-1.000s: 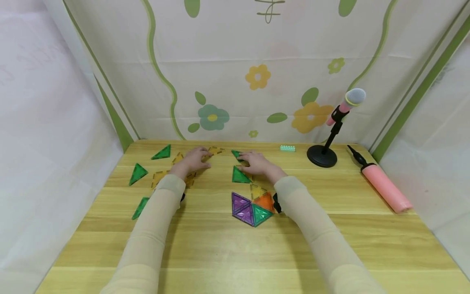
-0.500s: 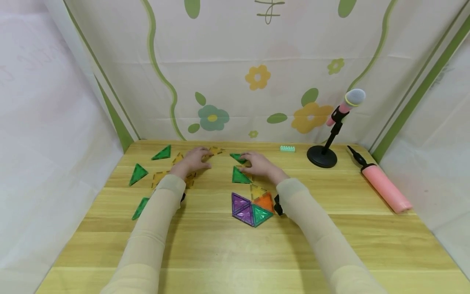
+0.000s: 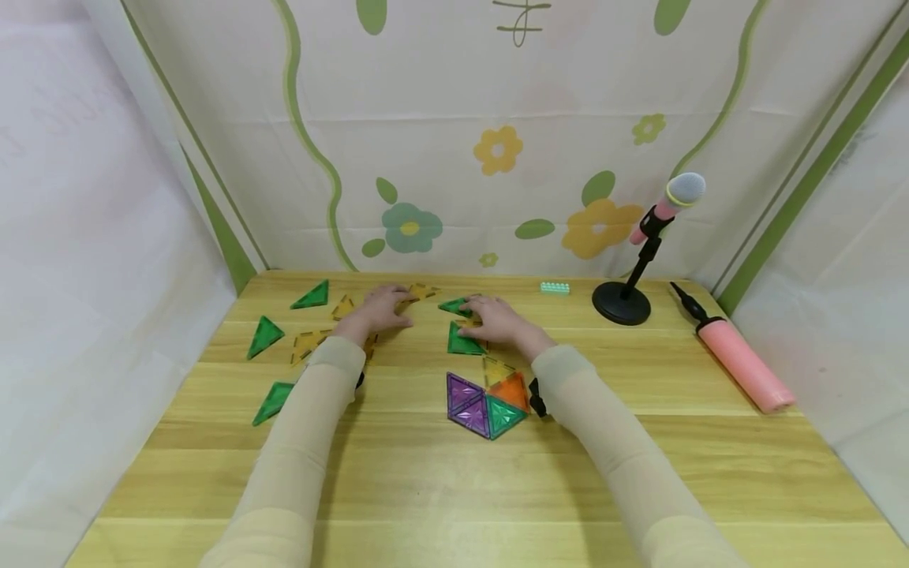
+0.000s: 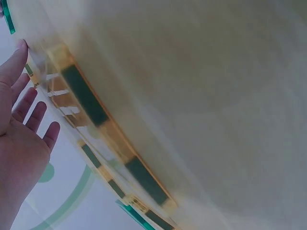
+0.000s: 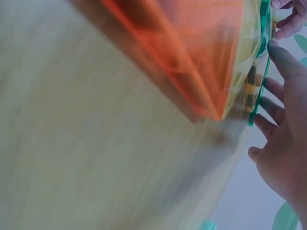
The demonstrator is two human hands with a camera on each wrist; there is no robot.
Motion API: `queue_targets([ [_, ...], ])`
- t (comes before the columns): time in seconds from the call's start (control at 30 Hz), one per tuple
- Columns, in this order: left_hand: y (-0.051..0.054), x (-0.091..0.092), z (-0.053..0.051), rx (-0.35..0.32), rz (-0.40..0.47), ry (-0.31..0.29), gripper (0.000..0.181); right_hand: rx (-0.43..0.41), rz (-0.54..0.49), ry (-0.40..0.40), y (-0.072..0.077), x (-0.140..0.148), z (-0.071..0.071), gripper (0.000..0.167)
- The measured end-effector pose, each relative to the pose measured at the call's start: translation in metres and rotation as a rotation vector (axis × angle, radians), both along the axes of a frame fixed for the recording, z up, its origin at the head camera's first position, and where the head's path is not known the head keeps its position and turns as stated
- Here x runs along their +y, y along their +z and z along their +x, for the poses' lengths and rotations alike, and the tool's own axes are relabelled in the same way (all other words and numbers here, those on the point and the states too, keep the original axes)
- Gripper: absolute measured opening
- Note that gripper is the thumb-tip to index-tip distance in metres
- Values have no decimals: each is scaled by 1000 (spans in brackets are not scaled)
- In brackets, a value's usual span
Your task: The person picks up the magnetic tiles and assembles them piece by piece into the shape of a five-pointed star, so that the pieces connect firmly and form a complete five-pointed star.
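Note:
In the head view, my left hand (image 3: 379, 309) rests at the back of the table, its fingertips at a yellow triangular magnetic tile (image 3: 424, 292). Its fingers look loosely extended in the left wrist view. To the right, my right hand (image 3: 495, 319) has its fingertips on a green triangular magnetic tile (image 3: 453, 306), partly covered. Its thumb lies over a second green tile (image 3: 463, 341). The right wrist view shows those fingers (image 5: 273, 108) fairly straight against a green tile edge. A joined group of purple tiles (image 3: 465, 390), a teal tile (image 3: 504, 416), an orange tile (image 3: 513, 389) and a yellow tile (image 3: 497, 369) lies nearer.
Loose green tiles (image 3: 266, 338) and yellow tiles (image 3: 305, 345) lie around the left forearm. At the back right are a small mint block (image 3: 555, 288), a toy microphone on a stand (image 3: 622, 303) and a pink hand pump (image 3: 746, 364). A patterned cloth (image 3: 454, 173) stands behind the table.
The green tile under my right fingertips has slid left and turned slightly. My left hand and the yellow tile at its fingertips have shifted a little to the right.

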State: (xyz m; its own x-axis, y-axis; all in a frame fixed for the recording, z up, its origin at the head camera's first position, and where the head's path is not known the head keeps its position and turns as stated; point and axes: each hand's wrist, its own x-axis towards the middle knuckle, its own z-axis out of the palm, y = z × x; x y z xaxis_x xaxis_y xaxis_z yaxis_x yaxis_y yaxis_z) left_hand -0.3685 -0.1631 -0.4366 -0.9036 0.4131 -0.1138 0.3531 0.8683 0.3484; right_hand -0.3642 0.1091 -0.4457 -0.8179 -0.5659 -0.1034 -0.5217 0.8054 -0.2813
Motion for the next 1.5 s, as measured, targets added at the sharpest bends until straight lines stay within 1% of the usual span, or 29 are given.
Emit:
queue_targets([
  [0.1,0,6,-2,8,-15,-16,65,-21,-39,9,-1,2,-2,62],
  [0.23,0,12,-3,-13,-14,-20,67,-3,-75,8,-1,3,-3,54],
  [0.37,1,16,-3,-35,-4,-18,69,22,-39,6,0,1,-1,52],
  [0.47,2,19,-3,-41,2,-20,69,13,-1,14,0,0,1,55],
  [0.6,3,24,-3,-49,-1,-26,69,-17,13,17,0,-2,3,59],
  [0.83,1,33,-5,-37,-34,-46,67,-36,46,21,-3,-3,1,67],
  [1.03,2,40,-4,-28,-56,-57,65,-28,82,24,-3,-4,2,65],
  [1.17,3,43,-3,-38,-48,-74,66,-32,89,19,-2,-5,3,65],
  [1.3,4,36,-2,-36,-21,-78,68,-40,88,16,-2,-6,3,68],
  [1.37,5,28,0,-35,0,-73,69,-44,89,17,-1,-6,3,69],
  [1.5,7,5,4,-49,41,-54,69,-51,90,17,-1,-6,4,72],
])
